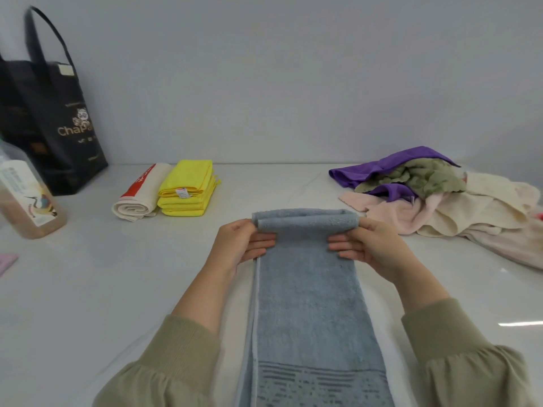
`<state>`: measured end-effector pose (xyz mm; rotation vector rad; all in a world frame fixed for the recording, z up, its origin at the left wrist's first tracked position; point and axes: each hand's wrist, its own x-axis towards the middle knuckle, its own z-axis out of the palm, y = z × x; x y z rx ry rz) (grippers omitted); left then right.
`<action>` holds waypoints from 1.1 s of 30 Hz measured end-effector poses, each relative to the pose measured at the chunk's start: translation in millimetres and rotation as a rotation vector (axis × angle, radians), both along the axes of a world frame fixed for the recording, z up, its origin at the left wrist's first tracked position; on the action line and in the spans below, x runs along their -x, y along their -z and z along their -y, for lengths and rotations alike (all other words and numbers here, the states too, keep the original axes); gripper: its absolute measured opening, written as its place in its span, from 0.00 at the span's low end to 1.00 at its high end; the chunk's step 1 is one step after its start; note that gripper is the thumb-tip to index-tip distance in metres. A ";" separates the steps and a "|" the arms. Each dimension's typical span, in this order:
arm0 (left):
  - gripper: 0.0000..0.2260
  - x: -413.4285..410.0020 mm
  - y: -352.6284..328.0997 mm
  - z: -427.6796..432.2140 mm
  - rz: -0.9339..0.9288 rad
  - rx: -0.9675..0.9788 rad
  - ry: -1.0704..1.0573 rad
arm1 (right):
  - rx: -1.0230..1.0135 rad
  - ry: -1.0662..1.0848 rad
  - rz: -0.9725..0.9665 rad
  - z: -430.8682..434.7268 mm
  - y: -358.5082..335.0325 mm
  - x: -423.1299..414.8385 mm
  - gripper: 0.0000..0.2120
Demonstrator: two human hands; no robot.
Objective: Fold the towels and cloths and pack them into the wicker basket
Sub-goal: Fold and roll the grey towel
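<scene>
as both hands pinch the blue towel's rolled end, an even, tight grip should keep it square on the counter.

Grey-blue towel with darker striped band; yellow cloths; purple cloth

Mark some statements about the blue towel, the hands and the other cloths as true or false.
1. The left hand and right hand both grip the far end of the blue towel. True.
2. The blue towel is rolled up completely. False: only its far end is turned over; the rest lies flat on the table.
3. A purple cloth lies on the unfolded pile. True.
4. The yellow cloths lie loose in that pile. False: they sit folded in a stack beside the rolled white towel.
5. The black bag lies flat. False: it stands upright, far left.
</scene>
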<state>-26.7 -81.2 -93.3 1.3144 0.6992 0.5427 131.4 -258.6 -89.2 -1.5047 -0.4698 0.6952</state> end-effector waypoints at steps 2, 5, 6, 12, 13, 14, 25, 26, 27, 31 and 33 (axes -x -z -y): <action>0.10 -1.1 1.7 -2.5 0.052 0.138 -0.044 | -0.076 0.010 -0.181 -1.7 -0.6 1.4 0.11; 0.13 -3.7 7.5 -3.1 0.000 0.167 -0.087 | -0.154 0.082 -0.361 -4.8 4.2 2.3 0.15; 0.12 -4.0 9.8 -1.6 -0.030 0.145 -0.083 | -0.152 0.094 -0.344 -5.5 7.3 3.1 0.15; 0.09 3.8 17.0 -0.7 -0.086 0.015 0.054 | -0.002 0.068 -0.078 -3.7 19.5 6.8 0.07; 0.09 5.1 17.5 -1.7 -0.103 -0.024 0.066 | 0.064 0.076 0.009 -2.5 20.4 7.1 0.07; 0.09 6.6 18.4 -2.8 -0.129 -0.077 0.076 | 0.145 0.085 0.116 -1.4 21.8 7.2 0.07; 0.25 6.1 30.8 -4.0 -0.416 -0.830 0.025 | 0.545 0.032 0.661 -0.5 30.0 8.9 0.22; 0.26 5.8 32.7 -7.2 -0.474 -0.868 0.043 | 0.584 0.005 0.685 -0.3 29.1 7.2 0.26; 0.27 6.0 34.7 -10.9 -0.543 -0.891 0.068 | 0.634 -0.019 0.710 -0.2 28.7 4.5 0.28; 0.18 6.3 35.9 -17.6 -0.762 -0.985 0.140 | 0.694 -0.070 0.698 0.8 27.9 -0.6 0.23; 0.15 5.5 34.5 -16.2 -0.709 -0.939 0.140 | 0.622 -0.046 0.636 0.7 28.8 0.7 0.21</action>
